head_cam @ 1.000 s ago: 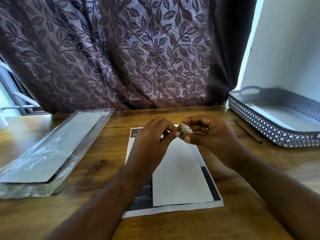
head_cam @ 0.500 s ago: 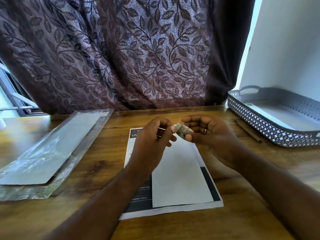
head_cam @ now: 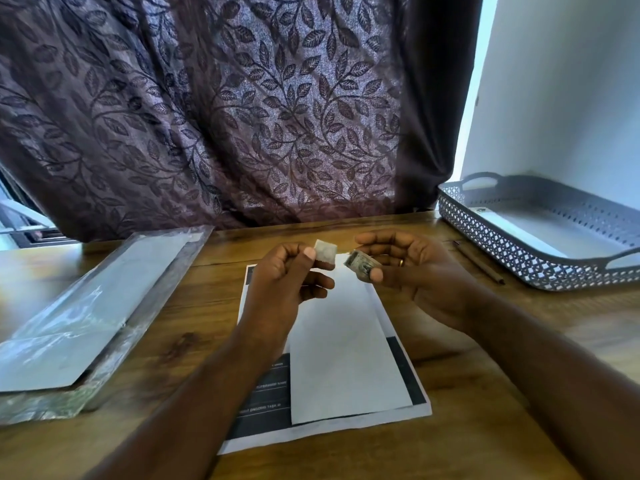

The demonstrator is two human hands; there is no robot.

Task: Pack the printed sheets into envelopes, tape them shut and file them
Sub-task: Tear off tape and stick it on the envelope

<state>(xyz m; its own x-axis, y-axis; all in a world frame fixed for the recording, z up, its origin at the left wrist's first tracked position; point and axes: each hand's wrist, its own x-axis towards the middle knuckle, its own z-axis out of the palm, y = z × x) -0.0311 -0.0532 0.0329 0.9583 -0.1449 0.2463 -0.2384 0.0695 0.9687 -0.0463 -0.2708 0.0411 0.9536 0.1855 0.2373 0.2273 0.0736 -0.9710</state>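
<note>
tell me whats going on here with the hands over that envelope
A person is at a wooden table, working with tape. The left hand pinches a short piece of tape, and the right hand holds the small tape roll. Under the hands a white envelope lies on a printed sheet; no tape shows on it. A grey basket stands to the right.

A dark purple curtain (head_cam: 242,116) with a leaf pattern hangs behind the wooden table (head_cam: 194,306). Daylight comes through a window (head_cam: 20,220) on the left; a white wall (head_cam: 571,98) stands on the right.
</note>
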